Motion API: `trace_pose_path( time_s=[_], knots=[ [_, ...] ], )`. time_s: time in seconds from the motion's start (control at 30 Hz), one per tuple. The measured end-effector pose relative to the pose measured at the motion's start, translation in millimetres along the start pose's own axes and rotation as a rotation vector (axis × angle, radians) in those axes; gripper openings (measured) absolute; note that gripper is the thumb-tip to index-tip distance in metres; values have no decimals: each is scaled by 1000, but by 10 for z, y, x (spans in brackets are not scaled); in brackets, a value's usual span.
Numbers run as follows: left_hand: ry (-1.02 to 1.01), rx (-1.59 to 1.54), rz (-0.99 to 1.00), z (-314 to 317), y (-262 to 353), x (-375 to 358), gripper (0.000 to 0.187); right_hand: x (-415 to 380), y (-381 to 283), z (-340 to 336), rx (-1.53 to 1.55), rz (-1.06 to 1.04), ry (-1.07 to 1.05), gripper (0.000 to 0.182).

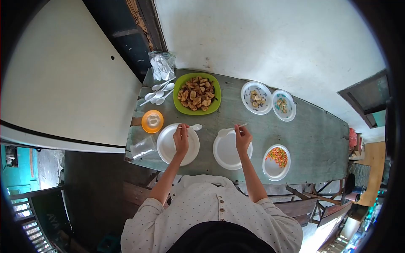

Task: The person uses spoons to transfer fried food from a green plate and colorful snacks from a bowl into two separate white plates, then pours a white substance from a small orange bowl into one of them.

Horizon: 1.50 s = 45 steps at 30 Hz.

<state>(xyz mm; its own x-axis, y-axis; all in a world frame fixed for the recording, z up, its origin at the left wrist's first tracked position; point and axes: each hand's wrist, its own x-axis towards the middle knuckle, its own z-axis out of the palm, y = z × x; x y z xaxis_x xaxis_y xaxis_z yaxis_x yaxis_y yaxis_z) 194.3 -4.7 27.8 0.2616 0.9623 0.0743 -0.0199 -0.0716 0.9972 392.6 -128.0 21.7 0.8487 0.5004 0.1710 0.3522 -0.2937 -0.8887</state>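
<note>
My left hand is over a white plate, its fingers closed on a white plastic spoon whose bowl points right, past the rim. Above a second white plate, my right hand pinches another white plastic spoon. This one's bowl points left, over the plate's upper rim, and a bit of handle sticks out beyond my fingers. Both plates look bare where my hands do not cover them.
Beyond the plates sits a green plate of browned food pieces. An orange container, a clear plastic bag and several loose spoons lie left. Rightward are two patterned bowls and a dish of colourful bits.
</note>
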Motion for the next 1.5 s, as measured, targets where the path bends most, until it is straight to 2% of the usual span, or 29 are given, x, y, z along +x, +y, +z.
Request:
trace_pose_path(
  time_s=[0.1, 0.23, 0.3, 0.33, 0.4, 0.43, 0.5, 0.6, 0.63, 0.7, 0.83, 0.9, 0.93, 1.0, 1.03, 1.1, 1.13, 1.2, 1.3, 1.43, 1.5],
  knots=[
    [23, -3, 2, -61, -23, 348, 28, 272, -165, 215, 40, -22, -29, 20],
    [33, -55, 61, 25, -130, 818, 23, 723, -168, 572, 71, -82, -13, 22],
    [1, -61, 33, 61, -255, 1016, 22, 929, -174, 716, 209, 99, -82, 22],
    [-13, -11, 35, 109, -327, 1119, 22, 1042, -148, 818, 212, 98, -85, 22],
    [-61, 82, 59, 173, -416, 1294, 23, 1256, -144, 1012, 84, -40, -75, 22],
    [-61, 84, 53, 200, -438, 1342, 23, 1338, -156, 1086, 81, -35, -79, 22],
    [-198, 111, -70, 248, -459, 1410, 25, 1483, -161, 1220, 24, -59, -145, 20],
    [-291, 242, -135, 244, -435, 1452, 26, 1652, -152, 1404, 3, -110, -165, 18],
    [-288, 243, -139, 231, -433, 1470, 26, 1679, -133, 1460, 2, -108, -170, 18],
    [-367, 364, -25, 188, -457, 1493, 27, 1694, -74, 1562, -8, -102, -148, 18],
    [-286, 243, 46, 156, -523, 1546, 29, 1621, 26, 1636, -16, -16, -145, 18],
    [-156, 162, 99, 153, -474, 1550, 32, 1556, 54, 1624, 89, 52, -54, 20],
    [-159, 164, 93, 127, -491, 1543, 32, 1533, 146, 1652, 87, 58, -54, 20],
    [-129, 116, -105, 64, -513, 1548, 35, 1495, 305, 1715, 174, 86, -44, 22],
    [-133, 118, -107, 68, -525, 1541, 35, 1491, 358, 1713, 173, 90, -42, 22],
    [-96, 12, -223, 65, -539, 1540, 38, 1501, 432, 1720, 308, 295, 28, 22],
    [-93, 16, -223, 64, -543, 1524, 38, 1502, 465, 1696, 310, 297, 24, 22],
    [-51, -84, -217, 83, -562, 1500, 39, 1516, 502, 1624, 212, 211, 12, 22],
    [-32, -139, -260, 94, -577, 1443, 40, 1452, 508, 1554, 306, 214, -62, 22],
    [-49, -121, -300, 135, -526, 1367, 40, 1496, 544, 1499, 261, 129, -68, 21],
    [-76, -189, -418, 133, -513, 1331, 38, 1548, 530, 1491, 39, -31, -78, 20]
  ],
)
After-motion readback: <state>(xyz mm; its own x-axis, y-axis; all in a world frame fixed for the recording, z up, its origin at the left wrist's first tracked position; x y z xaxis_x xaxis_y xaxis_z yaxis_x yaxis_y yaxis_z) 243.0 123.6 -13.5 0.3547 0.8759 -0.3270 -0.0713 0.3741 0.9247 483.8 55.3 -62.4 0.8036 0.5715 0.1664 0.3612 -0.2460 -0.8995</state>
